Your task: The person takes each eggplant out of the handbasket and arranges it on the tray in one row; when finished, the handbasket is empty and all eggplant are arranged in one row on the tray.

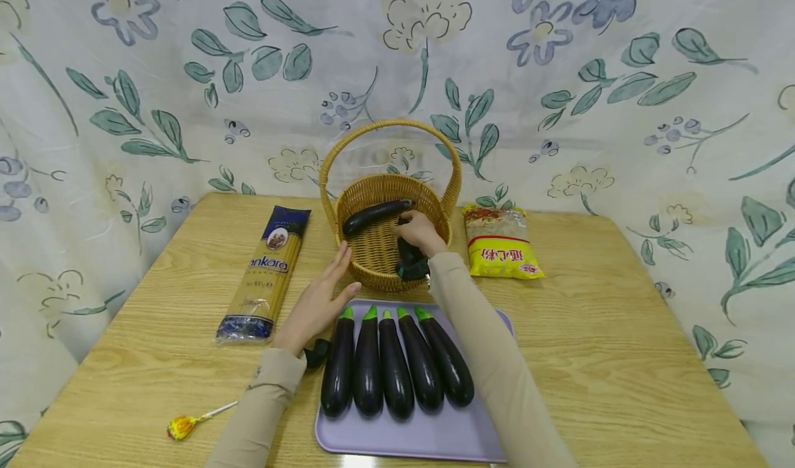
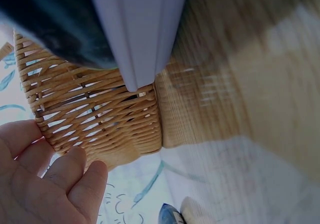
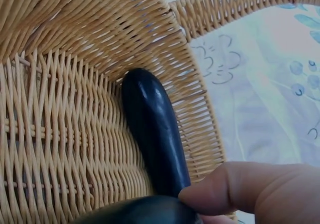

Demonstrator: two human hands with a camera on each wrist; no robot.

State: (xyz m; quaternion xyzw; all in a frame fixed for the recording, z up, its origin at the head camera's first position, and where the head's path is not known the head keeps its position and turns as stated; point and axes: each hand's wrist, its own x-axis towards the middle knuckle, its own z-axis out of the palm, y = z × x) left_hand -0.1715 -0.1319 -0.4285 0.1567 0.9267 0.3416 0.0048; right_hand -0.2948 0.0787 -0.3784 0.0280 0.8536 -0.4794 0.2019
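Note:
A wicker basket with a tall handle stands at the back middle, and one dark eggplant lies inside along its far wall. My right hand reaches into the basket and holds a second eggplant by its end, low over the woven bottom. In the right wrist view the thumb lies at that end, and the first eggplant is just beyond. My left hand has its fingers extended, the fingertips at the basket's near left rim. More eggplants, several with green stems, lie side by side on a lilac tray.
A pasta packet lies left of the basket, and a yellow bag lies to its right. Near the front left is a lollipop. A floral curtain hangs behind the wooden table.

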